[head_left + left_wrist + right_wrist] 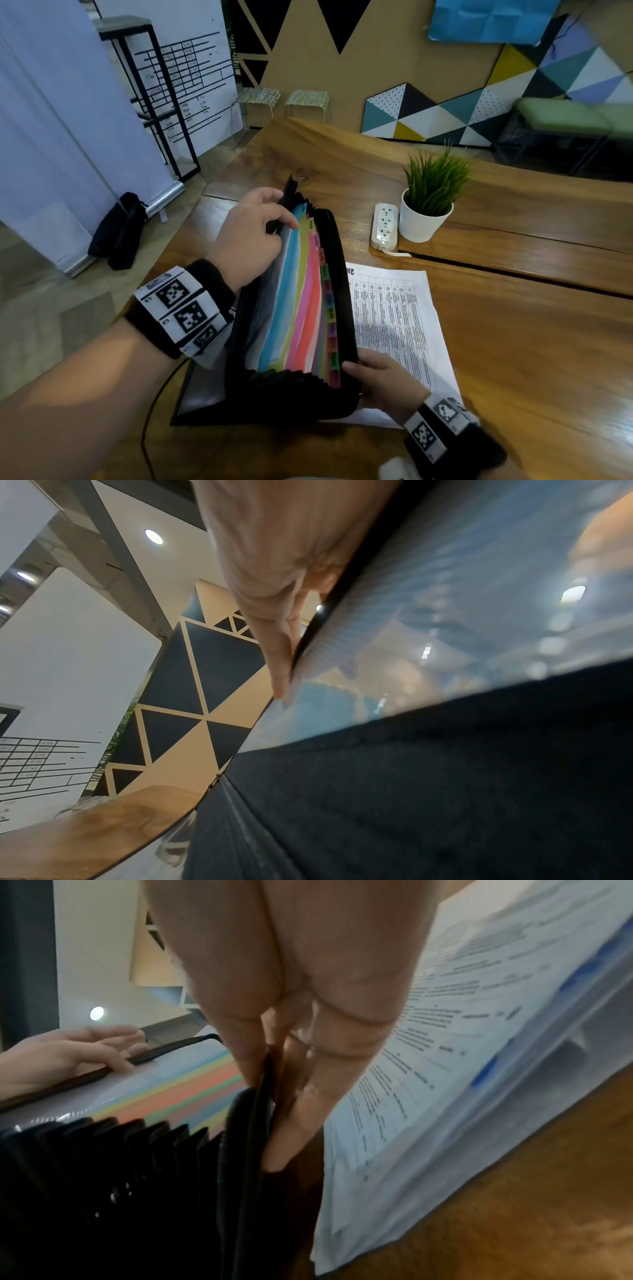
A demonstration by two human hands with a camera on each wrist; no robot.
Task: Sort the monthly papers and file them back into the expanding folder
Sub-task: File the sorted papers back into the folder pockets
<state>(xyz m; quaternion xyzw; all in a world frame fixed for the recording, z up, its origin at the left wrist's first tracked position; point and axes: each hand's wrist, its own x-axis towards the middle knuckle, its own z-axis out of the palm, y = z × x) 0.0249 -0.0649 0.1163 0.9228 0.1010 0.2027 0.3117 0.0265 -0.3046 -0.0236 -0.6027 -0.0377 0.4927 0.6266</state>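
On table point(513, 359), folder point(301, 308) stands open btwn hands, long axis running away from person. L hand point(250, 236) grips far-left wall, R hand point(383, 380) pinches near-right edge. Papers point(394, 315) lie flat just right, nearer R hand.

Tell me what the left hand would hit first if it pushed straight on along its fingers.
Probably the coloured dividers of the black expanding folder: the left hand already grips its far black edge, fingers pointing at them. Depth is uncertain.

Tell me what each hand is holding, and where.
Both hold the expanding folder: left hand grips the far end of its left wall, right hand pinches the near end of its right wall.
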